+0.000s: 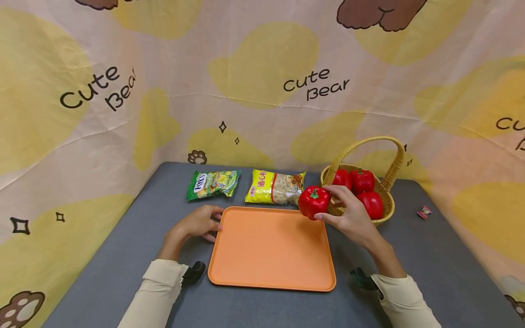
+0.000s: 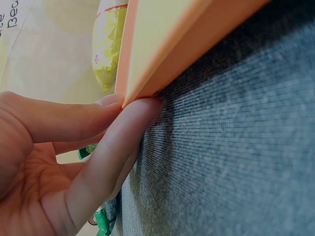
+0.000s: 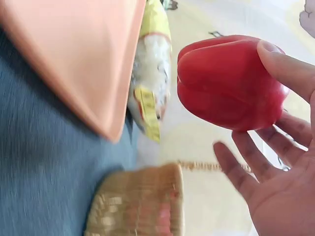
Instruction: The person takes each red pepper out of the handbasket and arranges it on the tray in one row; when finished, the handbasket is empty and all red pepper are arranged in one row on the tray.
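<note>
My right hand (image 1: pixel 348 216) holds a red bell pepper (image 1: pixel 314 202) between thumb and fingers, raised over the far right corner of an orange tray (image 1: pixel 270 250). In the right wrist view the pepper (image 3: pixel 229 83) is off the table, its lobed end facing the tray. My left hand (image 1: pixel 200 223) is at the tray's left edge; in the left wrist view the thumb and a finger pinch the tray's rim (image 2: pixel 142 86). More red bell peppers (image 1: pixel 362 181) lie in a yellow woven basket (image 1: pixel 387 214) with a tall handle, just right of my right hand.
Behind the tray lie a green FOX'S candy bag (image 1: pixel 214 184) and a yellow bag of pasta (image 1: pixel 275 187). A small pink wrapped candy (image 1: pixel 424 212) sits at the far right of the grey table (image 1: pixel 410 255). A patterned cloth (image 1: pixel 254 91) hangs behind the table.
</note>
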Motion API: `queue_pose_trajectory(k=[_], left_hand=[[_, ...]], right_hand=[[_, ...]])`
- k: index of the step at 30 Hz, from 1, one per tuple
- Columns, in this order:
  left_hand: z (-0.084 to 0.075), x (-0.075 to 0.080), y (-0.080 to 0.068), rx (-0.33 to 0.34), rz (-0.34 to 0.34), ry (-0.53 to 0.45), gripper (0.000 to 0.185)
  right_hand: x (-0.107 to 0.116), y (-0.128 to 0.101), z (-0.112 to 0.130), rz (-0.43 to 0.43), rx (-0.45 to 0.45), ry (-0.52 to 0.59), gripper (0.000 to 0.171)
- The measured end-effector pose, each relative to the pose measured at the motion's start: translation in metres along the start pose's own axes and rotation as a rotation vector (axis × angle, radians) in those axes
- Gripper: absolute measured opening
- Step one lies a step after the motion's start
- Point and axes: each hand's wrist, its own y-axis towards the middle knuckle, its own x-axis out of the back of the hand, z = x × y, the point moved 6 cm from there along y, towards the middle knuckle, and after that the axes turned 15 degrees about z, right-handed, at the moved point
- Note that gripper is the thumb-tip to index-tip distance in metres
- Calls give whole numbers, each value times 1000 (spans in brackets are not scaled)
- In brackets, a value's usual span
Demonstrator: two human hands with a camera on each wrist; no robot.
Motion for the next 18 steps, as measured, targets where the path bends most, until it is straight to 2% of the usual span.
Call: queue_pose_trajectory(k=[8,18], left_hand=[[2,0,1,-3,0,-3,55],[1,0,0,7,-3,-10,54]], right_hand=[[-34,20,11,114,76,141,71],[-71,43,29,194,99,99,73]])
